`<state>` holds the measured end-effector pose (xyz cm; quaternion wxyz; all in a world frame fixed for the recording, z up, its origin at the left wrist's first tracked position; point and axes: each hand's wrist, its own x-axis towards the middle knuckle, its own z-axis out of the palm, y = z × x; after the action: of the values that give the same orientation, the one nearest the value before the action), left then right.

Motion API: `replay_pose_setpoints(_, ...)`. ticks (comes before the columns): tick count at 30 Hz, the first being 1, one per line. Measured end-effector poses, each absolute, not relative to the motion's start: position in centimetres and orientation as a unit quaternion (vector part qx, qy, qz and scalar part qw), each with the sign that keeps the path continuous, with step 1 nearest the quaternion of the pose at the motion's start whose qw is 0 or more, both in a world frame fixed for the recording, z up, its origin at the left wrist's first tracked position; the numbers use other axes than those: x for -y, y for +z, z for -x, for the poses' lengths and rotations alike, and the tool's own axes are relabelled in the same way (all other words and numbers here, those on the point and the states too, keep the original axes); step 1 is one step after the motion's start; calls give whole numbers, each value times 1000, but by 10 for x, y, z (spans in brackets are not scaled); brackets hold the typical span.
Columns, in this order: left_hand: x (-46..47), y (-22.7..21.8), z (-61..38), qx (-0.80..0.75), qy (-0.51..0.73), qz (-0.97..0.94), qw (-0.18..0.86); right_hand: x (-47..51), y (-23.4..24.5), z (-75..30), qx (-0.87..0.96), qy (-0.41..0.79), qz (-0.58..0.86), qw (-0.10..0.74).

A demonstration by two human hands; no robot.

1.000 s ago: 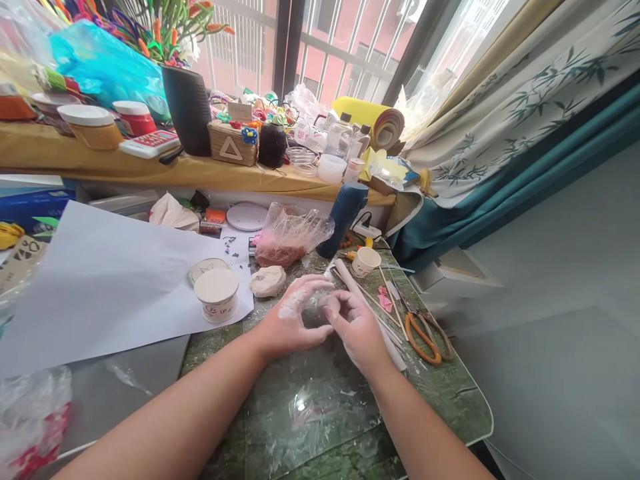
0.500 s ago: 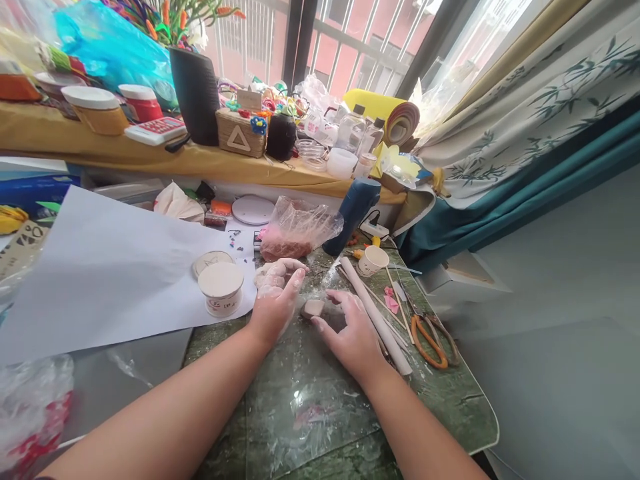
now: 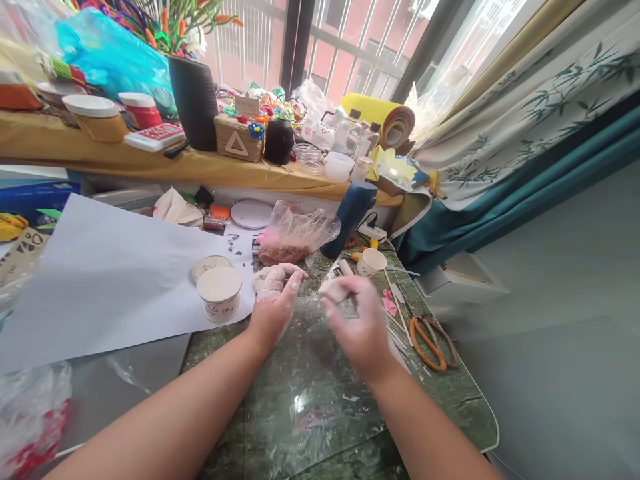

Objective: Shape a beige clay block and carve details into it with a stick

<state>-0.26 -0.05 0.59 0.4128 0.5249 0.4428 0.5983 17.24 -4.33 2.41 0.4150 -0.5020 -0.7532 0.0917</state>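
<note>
A small pale block of clay (image 3: 334,291) is pinched between the thumb and fingers of my right hand (image 3: 357,323), just above the table and somewhat blurred by motion. My left hand (image 3: 275,293) is at the left of it, coated in white powder, its fingers curled and thumb alongside. Whether anything lies inside those curled fingers is hidden. Left of that hand stands a paper cup with a pale round top (image 3: 219,293), a flat round disc (image 3: 210,268) behind it. A pale rolling pin (image 3: 345,268) is mostly covered by my right hand.
Orange-handled scissors (image 3: 427,343), thin sticks (image 3: 400,320) and another paper cup (image 3: 371,262) are on the right. Farther back are a plastic bag of brown material (image 3: 295,240) and a dark blue bottle (image 3: 350,220). White paper (image 3: 125,287) covers the left side; jars line the sill.
My right hand has closed on the clay block and lifted it off the table. My left hand has stayed nearly in place.
</note>
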Motion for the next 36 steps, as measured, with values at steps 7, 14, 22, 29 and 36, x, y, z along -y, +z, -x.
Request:
replay_pose_setpoints(7,1,6,1,-440,596,-528,415,44,-16,-171,741,129,562,344)
replay_pose_setpoints(14,2,7,1,-428,583,-524,449,44,-10,-168,740,149,536,377)
replay_pose_setpoints(22,9,1,-8,-360,468,-558,583,53,-4,-170,673,256,493,488)
replay_pose_setpoints(29,10,3,-2,-346,484,-587,550,47,-17,-162,523,449,459,561)
replay_pose_setpoints(36,4,1,1,-428,545,-542,476,43,50,-175,573,315,485,581)
